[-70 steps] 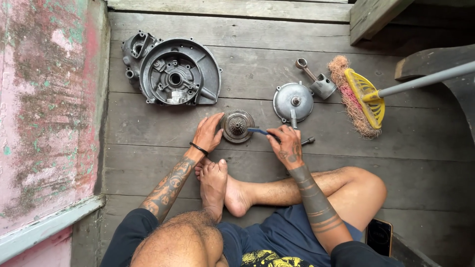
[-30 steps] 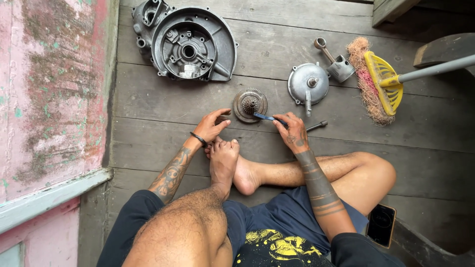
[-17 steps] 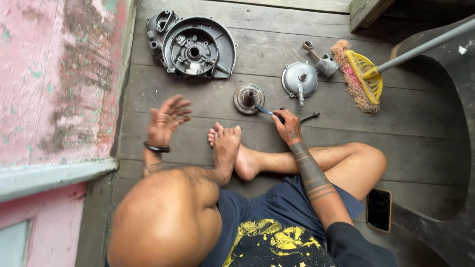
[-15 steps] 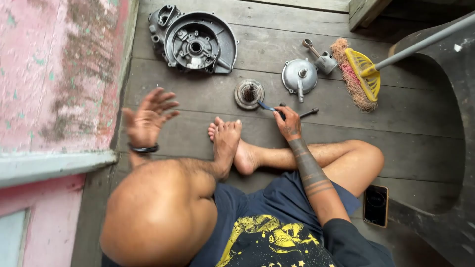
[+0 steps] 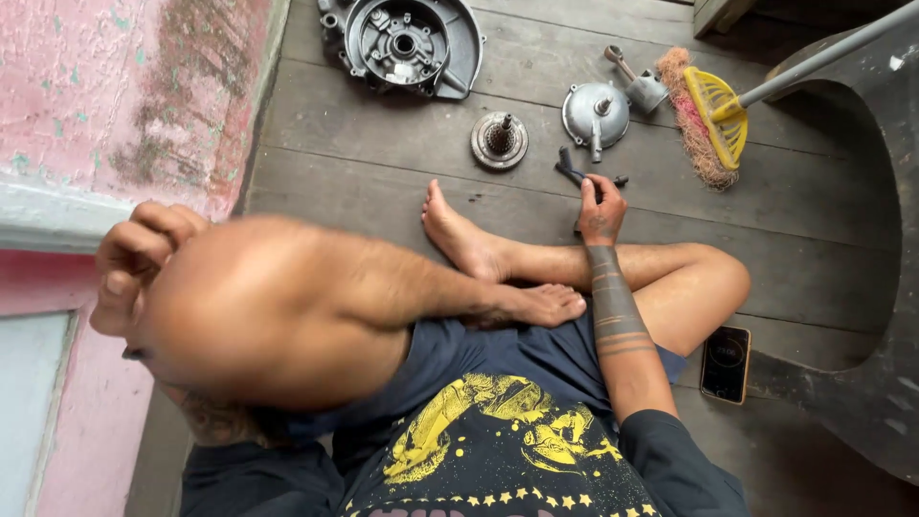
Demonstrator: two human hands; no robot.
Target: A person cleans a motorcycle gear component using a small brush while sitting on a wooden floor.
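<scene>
On the plank floor (image 5: 383, 144) | right hand (image 5: 601, 206) grips pliers (image 5: 572, 172) | nose up-left

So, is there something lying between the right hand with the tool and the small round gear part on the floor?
Nothing visible lies between them. The right hand holds a dark tool, and only bare floorboards separate it from the round gear part. The domed metal cover sits off to the side. The left hand is raised by the knee.
</scene>
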